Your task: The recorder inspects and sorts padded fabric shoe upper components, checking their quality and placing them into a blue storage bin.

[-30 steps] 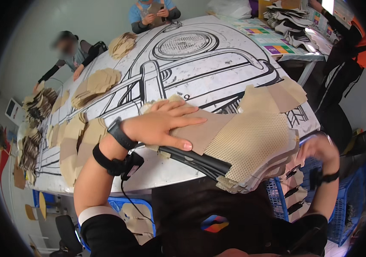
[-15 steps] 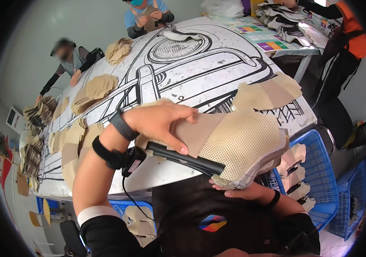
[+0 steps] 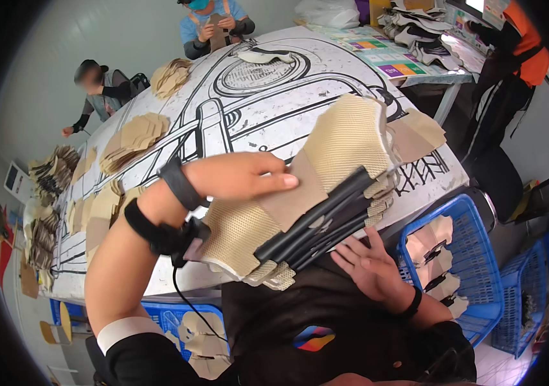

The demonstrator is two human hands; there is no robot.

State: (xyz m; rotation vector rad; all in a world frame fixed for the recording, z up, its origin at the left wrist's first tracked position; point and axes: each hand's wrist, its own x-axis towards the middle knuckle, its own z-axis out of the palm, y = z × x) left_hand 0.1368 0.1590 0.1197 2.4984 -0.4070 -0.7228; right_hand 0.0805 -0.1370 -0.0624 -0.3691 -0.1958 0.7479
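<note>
A stack of beige mesh shoe-upper pieces (image 3: 326,193) with black edging is held at the picture's centre, over the near edge of the white table (image 3: 236,109). The left hand (image 3: 242,177) lies flat on top, fingers extended. The right hand (image 3: 371,267) supports it from 5 o'clock, fingers spread open. A blue basket (image 3: 474,257) stands at 4 o'clock.

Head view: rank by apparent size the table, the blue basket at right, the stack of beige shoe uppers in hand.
1. Table, largest by far.
2. Stack of beige shoe uppers, though its nearness to the camera inflates it.
3. Blue basket, partly hidden, so its place against the stack is unsure.
</note>
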